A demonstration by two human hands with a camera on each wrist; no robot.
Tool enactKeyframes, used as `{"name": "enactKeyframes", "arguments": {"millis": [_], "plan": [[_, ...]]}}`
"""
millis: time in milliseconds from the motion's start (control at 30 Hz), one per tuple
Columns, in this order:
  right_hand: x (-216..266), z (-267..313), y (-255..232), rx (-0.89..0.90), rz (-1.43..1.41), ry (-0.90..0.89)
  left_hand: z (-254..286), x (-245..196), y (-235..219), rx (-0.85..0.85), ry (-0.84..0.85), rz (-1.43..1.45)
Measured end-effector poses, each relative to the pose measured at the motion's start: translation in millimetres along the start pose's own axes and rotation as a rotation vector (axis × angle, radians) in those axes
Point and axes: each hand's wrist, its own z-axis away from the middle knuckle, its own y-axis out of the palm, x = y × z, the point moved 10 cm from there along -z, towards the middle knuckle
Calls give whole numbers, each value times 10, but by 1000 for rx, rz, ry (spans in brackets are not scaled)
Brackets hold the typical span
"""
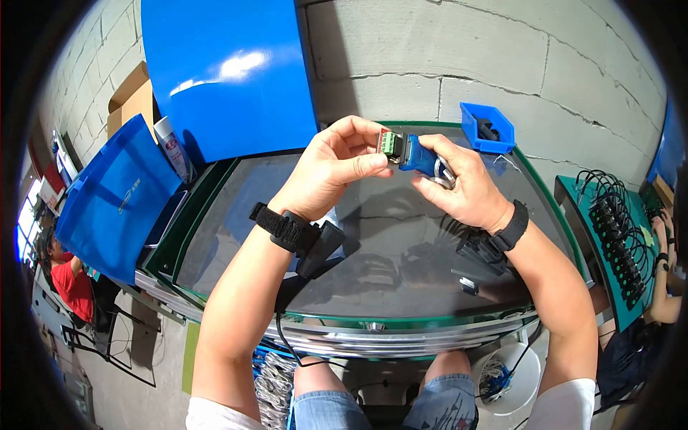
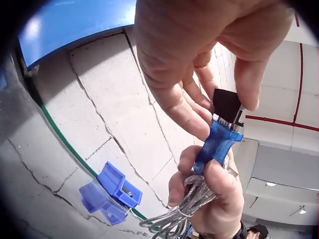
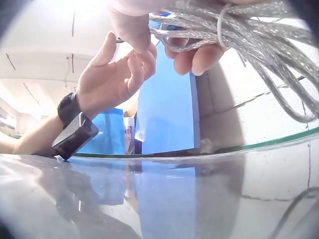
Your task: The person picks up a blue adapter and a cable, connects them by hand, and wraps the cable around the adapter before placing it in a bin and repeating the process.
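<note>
- Reference: clock positions are taken from the centre of the head view.
- Left hand (image 1: 330, 168): thumb and fingers pinch a black adapter (image 1: 403, 148) that bears a green screw-terminal block (image 1: 389, 142).
- Right hand (image 1: 469, 183): thumb and fingers grip a translucent blue connector hood (image 2: 218, 142) and the upper part of its coiled cable (image 2: 192, 204).
- Workpiece location: the adapter and the hood are held above the worktop (image 1: 401, 287), at one o'clock. The terminal block faces nine o'clock; the hood is on the three o'clock side of the adapter.
- Assembly state: the two parts are aligned end to end. Bare metal shows between them in the left wrist view, so the joint appears engaged in part at most; full seating cannot be confirmed.
- Terminal state: no wire is seen in the terminal block. The cable is coiled and secured with a tie (image 2: 184, 212).
- Surroundings: a blue parts bin (image 1: 487, 129) containing dark pieces is at two o'clock. A spray can (image 1: 174, 149) stands at ten o'clock. A small black-and-white piece (image 1: 469, 286) lies at four o'clock. A white bucket (image 1: 529, 369) containing cables is below, between four and five o'clock.
</note>
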Motion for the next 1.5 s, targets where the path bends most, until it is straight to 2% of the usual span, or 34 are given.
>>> {"name": "enactKeyframes", "arguments": {"millis": [67,133,167,233,300,467,533,633,733,1067,1267,1367,1433,1467,1500], "plan": [[48,-1,-32,-24,-37,-51,-2,3,-21,-3,3,-11],[-180,47,71,108,-189,235,-3,4,-25,7,10,-36],[-151,34,52,108,-189,235,-6,-3,-24,7,10,-36],[-204,75,141,177,-413,396,1,-9,1,32,15,4],[-178,77,158,206,-468,414,-1,10,-2,49,19,6],[-163,84,167,247,-499,440,24,-52,65,39,42,-34],[-131,74,203,324,-456,399,20,-38,61,60,43,-89],[-150,102,276,305,-547,426,27,-44,-13,11,13,-163],[-152,118,315,333,-565,482,32,43,-63,-10,-64,-136],[-179,139,369,397,-538,474,46,41,-11,18,-84,-105],[-158,129,356,360,-571,501,49,66,-28,5,-111,-106],[-171,93,293,277,-517,476,21,66,-55,-17,-82,-131],[-194,62,191,154,-452,431,19,22,-35,-40,-63,-106],[-214,53,141,121,-302,382,21,27,-33,-39,-64,-107],[-213,47,142,121,-302,383,24,29,-20,-24,-59,-102]]}}
